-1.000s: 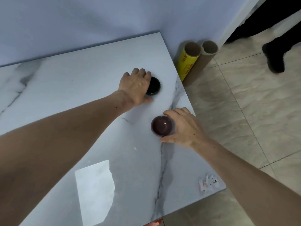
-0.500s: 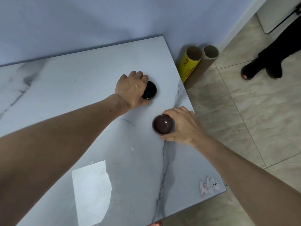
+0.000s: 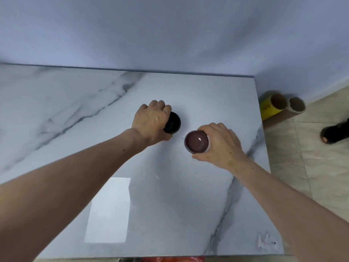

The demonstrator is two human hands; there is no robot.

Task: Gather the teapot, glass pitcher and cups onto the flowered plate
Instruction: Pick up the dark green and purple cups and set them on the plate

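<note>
Two small cups sit near the middle of the white marble table (image 3: 75,103). My left hand (image 3: 153,121) grips the black cup (image 3: 174,122) from its left side, fingers wrapped over the rim. My right hand (image 3: 221,144) holds the dark plum cup (image 3: 196,141) from its right side, thumb at the near edge. The two cups are a short gap apart. No flowered plate, teapot or glass pitcher is in view.
The table's right edge (image 3: 261,148) drops to a tiled floor. Two cardboard tubes (image 3: 277,104), one with a yellow label, lean in the corner by the wall. A person's dark shoe (image 3: 334,132) is at far right. A crumpled wrapper (image 3: 266,242) lies near the front right corner.
The view has swung left, so more of the table's left side shows. Both hands keep their cups, which now sit closer together and further from the right edge.
</note>
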